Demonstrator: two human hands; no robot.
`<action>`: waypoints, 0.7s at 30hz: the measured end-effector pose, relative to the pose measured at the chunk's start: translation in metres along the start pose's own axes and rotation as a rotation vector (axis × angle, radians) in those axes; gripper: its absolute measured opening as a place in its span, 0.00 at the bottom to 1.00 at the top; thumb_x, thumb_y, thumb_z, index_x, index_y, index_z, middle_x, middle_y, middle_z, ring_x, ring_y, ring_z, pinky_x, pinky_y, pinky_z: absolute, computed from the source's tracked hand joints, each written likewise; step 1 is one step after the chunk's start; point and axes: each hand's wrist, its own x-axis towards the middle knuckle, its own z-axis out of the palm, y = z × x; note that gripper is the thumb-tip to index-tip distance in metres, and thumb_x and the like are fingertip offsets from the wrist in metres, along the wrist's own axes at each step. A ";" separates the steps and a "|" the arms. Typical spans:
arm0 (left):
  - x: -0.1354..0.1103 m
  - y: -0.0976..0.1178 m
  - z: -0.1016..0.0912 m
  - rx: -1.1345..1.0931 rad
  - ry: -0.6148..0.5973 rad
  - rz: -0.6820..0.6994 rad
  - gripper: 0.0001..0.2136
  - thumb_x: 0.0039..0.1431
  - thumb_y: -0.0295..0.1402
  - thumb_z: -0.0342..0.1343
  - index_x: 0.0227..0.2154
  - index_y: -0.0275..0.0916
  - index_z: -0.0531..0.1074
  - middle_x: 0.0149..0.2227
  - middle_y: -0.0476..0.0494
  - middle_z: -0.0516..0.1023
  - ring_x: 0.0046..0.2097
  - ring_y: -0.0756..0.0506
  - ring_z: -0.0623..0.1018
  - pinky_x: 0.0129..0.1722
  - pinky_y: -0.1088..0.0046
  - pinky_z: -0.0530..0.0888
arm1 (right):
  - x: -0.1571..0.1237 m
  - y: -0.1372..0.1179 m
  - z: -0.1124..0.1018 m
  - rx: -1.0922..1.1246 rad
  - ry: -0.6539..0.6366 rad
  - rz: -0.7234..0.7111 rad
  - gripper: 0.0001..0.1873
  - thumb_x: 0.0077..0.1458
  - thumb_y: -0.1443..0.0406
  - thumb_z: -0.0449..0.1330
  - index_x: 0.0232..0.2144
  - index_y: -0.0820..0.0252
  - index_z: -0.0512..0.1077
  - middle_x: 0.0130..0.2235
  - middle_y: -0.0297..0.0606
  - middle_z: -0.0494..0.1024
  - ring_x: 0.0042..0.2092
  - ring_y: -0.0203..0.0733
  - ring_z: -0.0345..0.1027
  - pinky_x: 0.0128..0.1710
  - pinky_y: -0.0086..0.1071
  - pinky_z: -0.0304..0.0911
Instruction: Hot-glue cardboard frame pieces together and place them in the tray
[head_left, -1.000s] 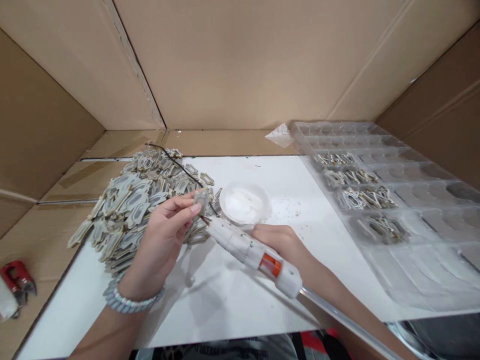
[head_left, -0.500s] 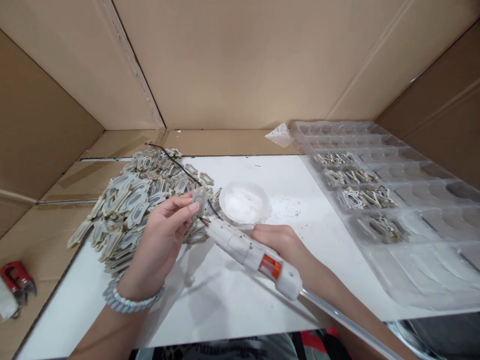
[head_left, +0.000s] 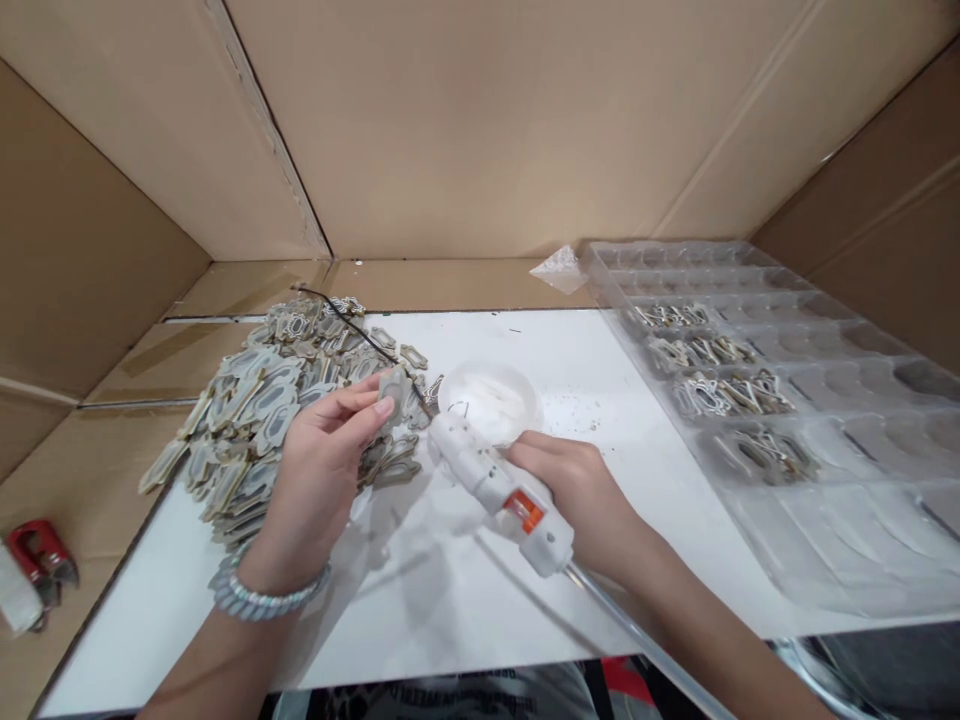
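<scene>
Between thumb and fingers, my left hand (head_left: pixel 330 440) pinches a small grey frame-shaped piece (head_left: pixel 392 392), held up in front of a pile. My right hand (head_left: pixel 566 480) is wrapped round a white hot glue gun (head_left: pixel 487 480) with an orange window; its handle is mostly hidden. The gun's nozzle points up and left, apart from the piece. A long clear glue stick (head_left: pixel 637 630) runs out of its back end. Many similar grey frame pieces (head_left: pixel 262 420) lie heaped left of and behind my left hand. Just beyond the gun sits a shallow white bowl (head_left: pixel 517 375).
A clear plastic compartment tray (head_left: pixel 817 540) on the right holds small frame pieces in several compartments. A black cord (head_left: pixel 341 318) crosses the pile. Red-handled snips (head_left: pixel 45 555) lie at the far left. A clear plastic scrap (head_left: pixel 562 270) rests at the back, before cardboard walls (head_left: pixel 495 130).
The glue gun has drawn back from the piece, its nozzle swinging up and its rear end moving left. My left hand has shifted slightly left with the piece.
</scene>
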 end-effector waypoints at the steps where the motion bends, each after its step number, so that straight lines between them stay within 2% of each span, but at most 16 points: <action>1: 0.001 0.000 -0.001 0.009 0.004 0.009 0.09 0.39 0.35 0.71 0.20 0.41 0.76 0.39 0.47 0.81 0.48 0.44 0.77 0.43 0.75 0.76 | 0.000 0.001 -0.001 -0.022 0.040 0.001 0.10 0.48 0.69 0.55 0.20 0.58 0.57 0.23 0.29 0.62 0.24 0.32 0.56 0.24 0.26 0.48; 4: 0.004 0.002 -0.004 0.066 0.027 0.049 0.08 0.39 0.36 0.70 0.21 0.41 0.77 0.39 0.45 0.81 0.46 0.44 0.78 0.40 0.73 0.76 | 0.000 0.004 -0.004 -0.052 0.156 -0.002 0.05 0.47 0.70 0.53 0.22 0.58 0.61 0.24 0.30 0.64 0.24 0.33 0.58 0.23 0.26 0.50; 7: 0.006 0.011 -0.014 0.203 0.079 0.192 0.08 0.38 0.36 0.70 0.22 0.42 0.78 0.37 0.45 0.81 0.48 0.41 0.78 0.41 0.69 0.76 | 0.000 0.006 -0.006 -0.051 0.243 -0.010 0.04 0.45 0.71 0.52 0.25 0.58 0.64 0.26 0.31 0.67 0.24 0.33 0.60 0.23 0.26 0.53; 10: 0.009 0.022 -0.034 0.461 0.175 0.398 0.08 0.40 0.39 0.70 0.24 0.44 0.80 0.35 0.47 0.81 0.51 0.39 0.78 0.44 0.64 0.74 | 0.001 0.006 -0.007 -0.059 0.276 -0.017 0.04 0.45 0.71 0.52 0.24 0.58 0.63 0.26 0.31 0.67 0.24 0.33 0.60 0.23 0.26 0.53; 12: 0.014 0.028 -0.049 0.738 0.209 0.469 0.09 0.46 0.46 0.67 0.28 0.48 0.80 0.39 0.49 0.82 0.50 0.38 0.78 0.46 0.58 0.72 | 0.002 0.006 -0.008 -0.058 0.274 -0.010 0.04 0.45 0.71 0.52 0.24 0.58 0.63 0.26 0.31 0.67 0.24 0.33 0.61 0.23 0.26 0.53; 15: 0.026 0.032 -0.066 1.159 0.129 0.490 0.16 0.50 0.54 0.57 0.26 0.50 0.81 0.43 0.52 0.82 0.49 0.35 0.78 0.46 0.50 0.68 | 0.001 0.004 -0.008 -0.043 0.252 0.013 0.04 0.44 0.71 0.52 0.24 0.58 0.64 0.27 0.32 0.69 0.25 0.34 0.63 0.24 0.26 0.54; 17: 0.034 0.031 -0.071 1.358 0.079 0.498 0.20 0.52 0.55 0.51 0.26 0.49 0.81 0.44 0.51 0.81 0.51 0.31 0.76 0.44 0.45 0.67 | 0.001 0.002 -0.008 -0.039 0.230 0.032 0.03 0.44 0.70 0.53 0.24 0.57 0.64 0.27 0.32 0.68 0.25 0.34 0.63 0.25 0.27 0.54; 19: 0.040 0.029 -0.072 1.460 0.066 0.508 0.21 0.54 0.54 0.49 0.27 0.48 0.82 0.45 0.47 0.81 0.55 0.27 0.73 0.43 0.41 0.65 | 0.000 0.001 -0.008 -0.042 0.218 0.047 0.03 0.43 0.70 0.53 0.24 0.57 0.64 0.27 0.32 0.68 0.26 0.35 0.62 0.25 0.27 0.54; 21: 0.042 0.027 -0.072 1.470 0.064 0.560 0.20 0.54 0.53 0.50 0.26 0.48 0.82 0.43 0.45 0.81 0.56 0.25 0.71 0.42 0.39 0.65 | 0.000 0.001 -0.009 -0.044 0.219 0.053 0.03 0.44 0.70 0.54 0.24 0.57 0.64 0.27 0.32 0.69 0.26 0.35 0.62 0.25 0.27 0.54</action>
